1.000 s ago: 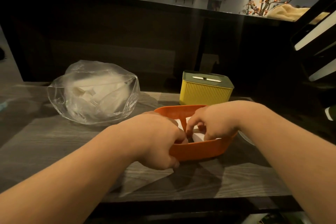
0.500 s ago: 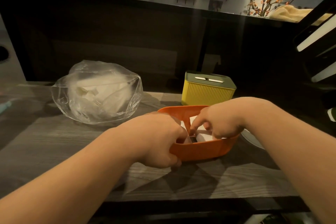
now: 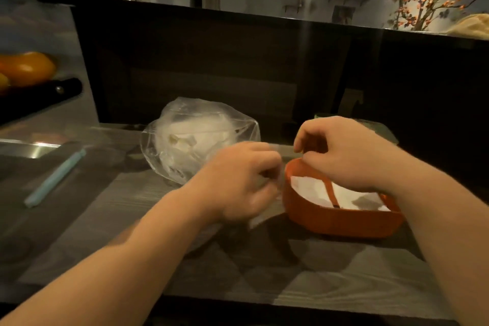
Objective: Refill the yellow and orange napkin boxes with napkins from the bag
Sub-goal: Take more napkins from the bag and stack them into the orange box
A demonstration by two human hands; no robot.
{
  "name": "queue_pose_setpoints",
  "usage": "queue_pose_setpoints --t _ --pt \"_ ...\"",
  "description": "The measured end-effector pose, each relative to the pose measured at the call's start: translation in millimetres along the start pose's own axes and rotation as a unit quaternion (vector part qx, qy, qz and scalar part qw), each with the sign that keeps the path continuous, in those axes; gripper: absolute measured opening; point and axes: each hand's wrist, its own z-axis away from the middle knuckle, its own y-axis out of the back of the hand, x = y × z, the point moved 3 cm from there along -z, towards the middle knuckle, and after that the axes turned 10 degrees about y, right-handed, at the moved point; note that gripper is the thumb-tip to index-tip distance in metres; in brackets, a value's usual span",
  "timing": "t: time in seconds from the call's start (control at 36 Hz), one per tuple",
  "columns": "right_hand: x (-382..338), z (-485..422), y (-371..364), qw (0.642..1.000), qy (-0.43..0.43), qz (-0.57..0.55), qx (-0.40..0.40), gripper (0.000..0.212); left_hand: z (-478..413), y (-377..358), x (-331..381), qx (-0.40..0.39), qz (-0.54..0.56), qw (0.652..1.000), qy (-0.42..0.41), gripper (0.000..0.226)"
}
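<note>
Your left hand (image 3: 238, 180) hovers curled just left of the orange box (image 3: 341, 222), blurred, so can't tell if it's pinching anything. Right hand (image 3: 346, 153) is above the box's far rim, fingers bent, holding nothing visible. Napkins (image 3: 317, 190) lie flat inside, prob. so the lid will fit. Bag (image 3: 195, 137) sits close behind on the counter (image 3: 344, 286), w/ more napkins w/in reach. Yellow box mostly hidden behind your right hand.

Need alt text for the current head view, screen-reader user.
Two bare hands hover over a dark wood-grain table: the right hand above an open orange box holding white napkins, the blurred left hand just left of it. A clear bag of napkins sits behind.
</note>
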Motion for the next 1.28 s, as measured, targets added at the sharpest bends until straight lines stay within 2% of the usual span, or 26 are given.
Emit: queue_pose_setpoints --t 0.17,0.25,0.28,0.33,0.39,0.5,0.58,0.64,0.75,0.81,0.86,0.94,1.03,1.14,1.17,1.22,1.28 --pt "-48 -29 -49 0.976 0.031 -0.183 0.111 0.027 3 33 -72 0.096 -0.010 0.983 0.157 0.033" --pt "-65 -55 -79 0.969 0.023 -0.213 0.121 0.027 -1 34 -108 0.146 -0.042 0.964 0.217 0.023" --pt "-67 -63 -88 0.970 0.012 -0.210 0.118 0.025 -3 34 -117 0.151 -0.037 0.959 0.235 0.026" --pt "-66 -74 -102 0.982 -0.034 -0.153 0.108 0.035 -6 37 -131 0.138 -0.025 0.955 0.261 0.045" --pt "-63 -77 -107 0.989 -0.076 -0.062 0.108 0.052 -9 42 -137 0.129 -0.029 0.959 0.252 0.060" --pt "-56 -83 -108 0.983 -0.122 0.030 0.133 0.080 -5 46 -148 0.140 -0.050 0.959 0.242 0.071" --pt "-55 -89 -113 0.985 -0.120 0.074 0.103 0.094 -1 39 -153 0.070 -0.095 0.964 0.238 0.083" --pt "-55 -91 -117 0.987 -0.116 0.085 0.070 0.095 1 38 -154 0.028 -0.116 0.964 0.236 0.089" --pt "-57 -92 -119 0.990 -0.086 0.082 0.076 0.083 3 37 -153 0.016 -0.133 0.964 0.232 0.083" --pt "-60 -94 -115 0.988 -0.054 0.054 0.134 0.062 4 35 -150 0.029 -0.135 0.962 0.235 0.077" --pt "-65 -97 -113 0.984 -0.021 -0.024 0.176 0.041 3 30 -147 0.050 -0.134 0.961 0.238 0.071" --pt "-73 -105 -121 0.985 0.006 -0.105 0.138 0.027 -1 20 -142 0.066 -0.142 0.957 0.245 0.066" --pt "-69 -111 -132 0.984 -0.049 -0.115 0.130 0.029 -3 16 -142 0.075 -0.137 0.949 0.273 0.056" --pt "-56 -115 -147 0.968 -0.172 -0.171 0.062 0.042 -5 15 -144 0.077 -0.055 0.956 0.277 0.022" --pt "-55 -116 -149 0.972 -0.163 -0.163 0.051 0.041 -5 15 -143 0.074 -0.045 0.958 0.274 0.018" --pt "-52 -117 -154 0.982 -0.123 -0.134 0.051 0.040 -5 12 -142 0.077 -0.017 0.959 0.272 0.023" --pt "-50 -117 -158 0.982 -0.120 -0.136 0.060 0.042 -6 10 -139 0.079 0.040 0.959 0.268 0.025"
